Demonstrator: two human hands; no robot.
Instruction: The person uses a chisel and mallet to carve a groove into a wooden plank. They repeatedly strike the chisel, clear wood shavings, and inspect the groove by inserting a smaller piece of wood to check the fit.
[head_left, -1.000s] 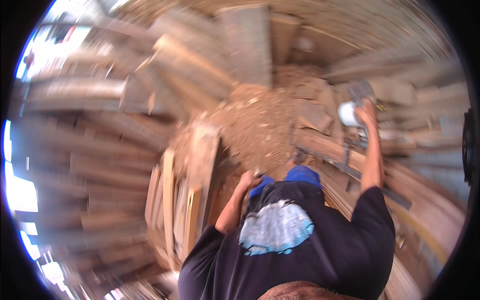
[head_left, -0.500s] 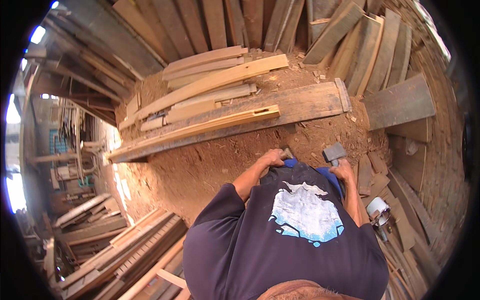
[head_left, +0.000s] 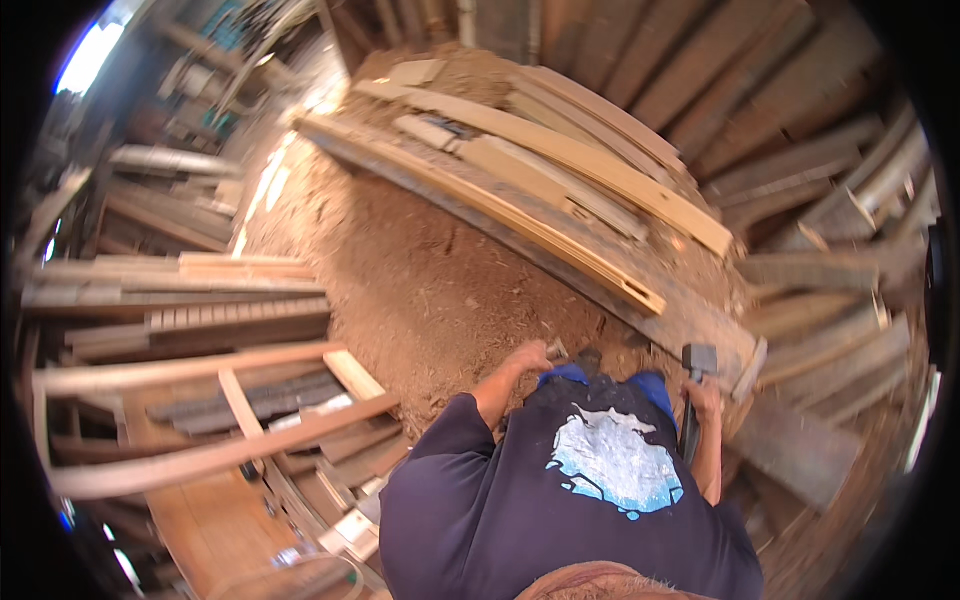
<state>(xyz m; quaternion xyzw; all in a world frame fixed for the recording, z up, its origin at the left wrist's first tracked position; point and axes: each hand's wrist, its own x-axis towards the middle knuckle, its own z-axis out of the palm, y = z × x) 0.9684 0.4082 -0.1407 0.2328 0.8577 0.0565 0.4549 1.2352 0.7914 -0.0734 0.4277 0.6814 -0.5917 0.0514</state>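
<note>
My right hand is closed around the dark handle of a mallet, just below its blocky grey head. The mallet is upright beside my right knee. My left hand is closed by my left knee, with a small greyish end poking out of it, too small to name. Ahead of both hands, a long pale grooved wooden piece, with a slot near its right end, lies along a wide weathered plank. My hands are apart from both.
Loose pale boards lie beyond the plank on brown, shaving-strewn ground. Dark planks lean along the back and right. To the left are stacked timber, a wooden frame and an orange-brown wooden surface.
My view has turned left, so the plank now slants down to the right and the wooden frame shows fully. Both hands stay closed near my knees; the mallet is still in my right.
</note>
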